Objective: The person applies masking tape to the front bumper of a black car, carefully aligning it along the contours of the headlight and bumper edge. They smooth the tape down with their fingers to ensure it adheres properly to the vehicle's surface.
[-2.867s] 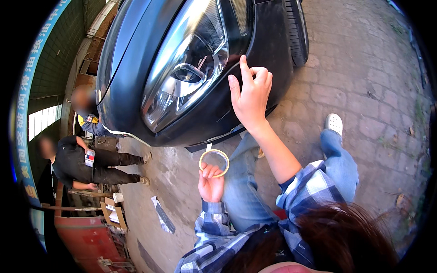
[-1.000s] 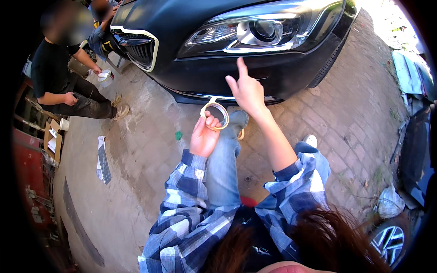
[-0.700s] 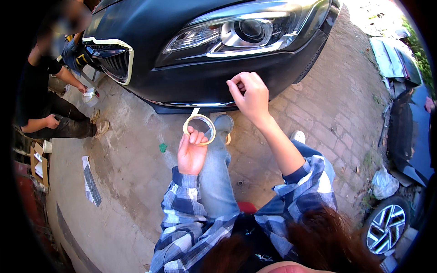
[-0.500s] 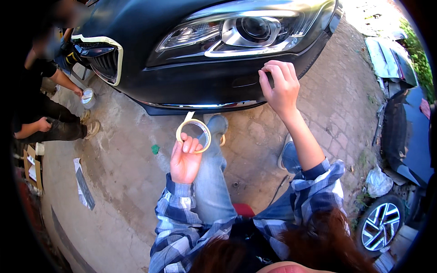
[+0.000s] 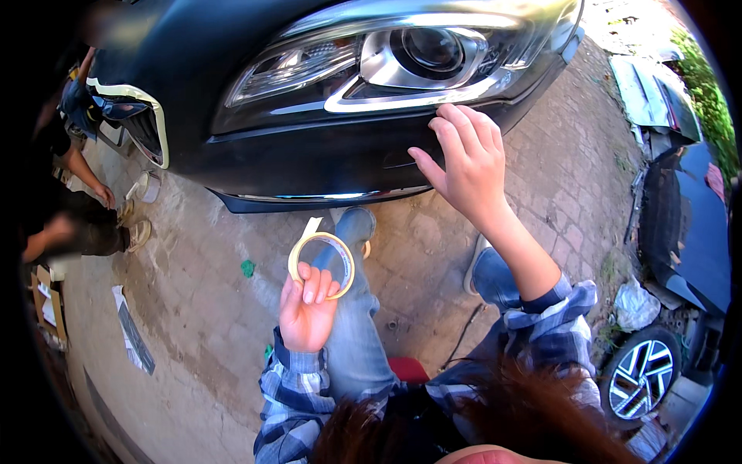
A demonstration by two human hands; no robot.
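Observation:
A roll of cream masking tape (image 5: 350,267) is gripped by my left hand (image 5: 308,313), its fingers hooked through the ring; a short loose end sticks up from its top. My right hand (image 5: 470,158) is raised at the dark car bumper (image 5: 301,166), fingers spread, the fingertips by the lower edge of the headlight (image 5: 429,58). Whether they touch the surface I cannot tell. Nothing shows in that hand. Pale tape edges the grille opening (image 5: 147,127) on the left of the bumper. A thin chrome strip runs along the bumper's bottom.
At the left a person (image 5: 77,201) in dark clothes stands near a small bucket (image 5: 147,187). A grey-and-white strip (image 5: 133,332) lies on the paving. On the right are a wheel (image 5: 641,375), a plastic bag (image 5: 638,305) and dark car panels (image 5: 688,224).
My right hand's fingers have gone from curled together to spread, still by the headlight. My left hand and the tape roll sit slightly lower in view. The person's arm has moved off the bucket.

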